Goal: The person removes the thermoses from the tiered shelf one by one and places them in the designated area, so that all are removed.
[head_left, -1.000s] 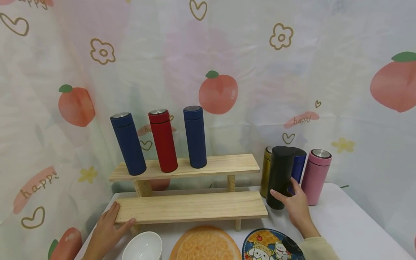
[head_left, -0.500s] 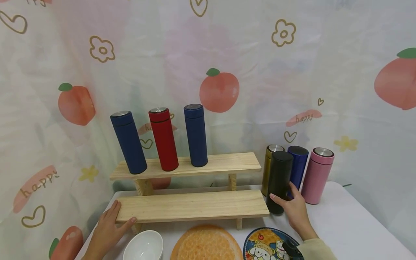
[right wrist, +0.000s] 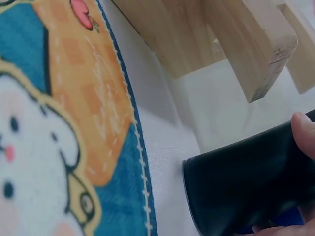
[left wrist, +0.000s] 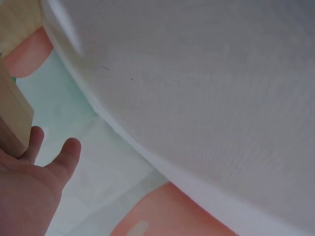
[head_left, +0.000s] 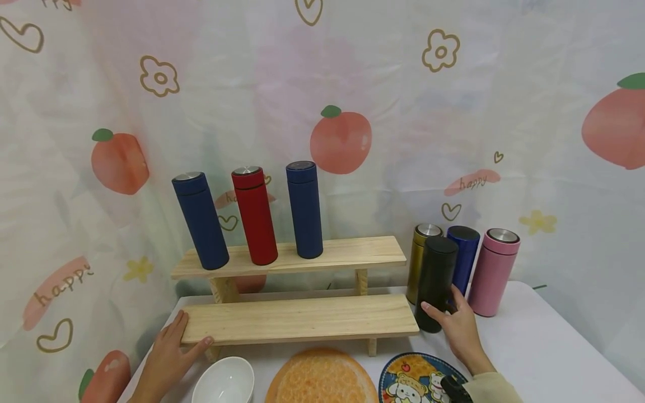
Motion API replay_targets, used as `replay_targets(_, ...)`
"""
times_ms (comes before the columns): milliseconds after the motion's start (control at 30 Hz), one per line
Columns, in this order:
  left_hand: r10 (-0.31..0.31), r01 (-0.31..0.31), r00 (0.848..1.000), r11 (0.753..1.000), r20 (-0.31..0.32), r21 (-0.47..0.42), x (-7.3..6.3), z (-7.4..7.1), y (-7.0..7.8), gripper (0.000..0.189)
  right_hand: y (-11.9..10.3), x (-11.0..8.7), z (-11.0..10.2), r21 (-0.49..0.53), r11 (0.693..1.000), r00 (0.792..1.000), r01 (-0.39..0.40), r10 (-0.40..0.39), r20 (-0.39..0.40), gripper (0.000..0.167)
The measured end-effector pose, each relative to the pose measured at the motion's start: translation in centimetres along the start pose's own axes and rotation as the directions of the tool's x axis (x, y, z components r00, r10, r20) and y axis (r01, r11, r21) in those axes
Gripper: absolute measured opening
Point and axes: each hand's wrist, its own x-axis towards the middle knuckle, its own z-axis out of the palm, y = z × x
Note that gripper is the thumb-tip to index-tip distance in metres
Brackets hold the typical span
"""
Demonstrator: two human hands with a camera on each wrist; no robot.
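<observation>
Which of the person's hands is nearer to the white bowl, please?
The left hand: it is at the left end of the lower shelf, just left of the bowl. The right hand is far to the bowl's right, holding the black bottle.

Black bottle [head_left: 437, 280] beside wooden rack [head_left: 302, 322]

Room light soft, even. Glint on steel lid [head_left: 504, 235] of pink flask [head_left: 492, 282], right of head view. Left wrist view dimmer, tablecloth [left wrist: 197, 98] grey; right wrist view, soft shadow near wooden shelf [right wrist: 182, 39].
</observation>
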Motion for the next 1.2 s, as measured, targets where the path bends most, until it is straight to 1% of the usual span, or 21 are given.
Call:
replay_targets(167,0.027,-0.027,0.999,1.000,-0.034,-0.004,-0.1,0.1,-0.1,0.107,-0.2,-0.1,-0.1,-0.045,0.999,1.000,-0.008,0.008,0.015,0.103)
replay_targets(333,0.041,-0.042,0.998,0.999,-0.049,-0.011,-0.3,0.2,-0.2,0.106,-0.3,-0.5,-0.1,-0.078,0.996,0.999,-0.033,0.036,0.028,0.103)
replay_targets(433,0.039,-0.040,0.998,0.999,-0.044,-0.011,-0.4,0.3,-0.1,0.106,-0.6,-0.8,-0.3,-0.109,0.993,0.998,-0.036,0.040,0.038,0.106)
replay_targets(467,0.034,-0.035,0.999,0.999,-0.039,-0.009,-0.5,0.2,-0.1,0.106,-0.7,-1.0,-0.4,-0.120,0.992,0.999,-0.028,0.033,0.036,0.108)
replay_targets(533,0.022,-0.022,0.999,1.000,-0.027,-0.007,-0.5,0.2,0.0,0.107,-1.1,-1.4,-0.5,-0.122,0.992,1.000,0.020,-0.017,0.023,0.108)
replay_targets(600,0.012,-0.012,1.000,1.000,-0.019,-0.005,-0.4,0.0,0.1,0.108,-1.7,-1.8,-0.6,-0.107,0.990,0.996,0.093,-0.094,-0.005,0.105)
replay_targets(633,0.008,-0.009,1.000,1.000,-0.016,-0.005,-0.4,0.0,0.1,0.108,-2.1,-2.1,-0.6,-0.100,0.986,0.990,0.134,-0.137,-0.026,0.102)
replay_targets(700,0.006,-0.006,1.000,1.000,-0.013,-0.007,-0.4,-0.1,0.1,0.109,-2.9,-2.5,-0.5,-0.087,0.973,0.973,0.212,-0.219,-0.075,0.096)
replay_targets(767,0.002,-0.002,1.000,1.000,-0.009,-0.006,-0.3,-0.2,0.2,0.109,-3.9,-2.9,-0.5,-0.074,0.960,0.953,0.269,-0.277,-0.126,0.091)
replay_targets(900,-0.012,0.012,1.000,1.000,0.007,-0.010,-0.3,-0.2,0.3,0.110,-5.7,-3.7,-0.1,-0.091,0.925,0.902,0.369,-0.380,-0.205,0.085)
replay_targets(967,-0.015,0.015,1.000,1.000,0.010,-0.014,-0.3,-0.3,0.3,0.110,-6.5,-4.0,0.2,-0.117,0.897,0.867,0.427,-0.443,-0.230,0.083)
replay_targets(1133,-0.015,0.015,1.000,1.000,0.004,-0.017,-0.3,-0.2,0.3,0.110,-8.0,-4.5,1.4,-0.175,0.808,0.766,0.563,-0.589,-0.256,0.081)
replay_targets(1200,-0.013,0.013,1.000,1.000,0.001,-0.016,-0.3,-0.2,0.4,0.109,-8.4,-4.5,1.9,-0.189,0.779,0.736,0.598,-0.627,-0.256,0.080)
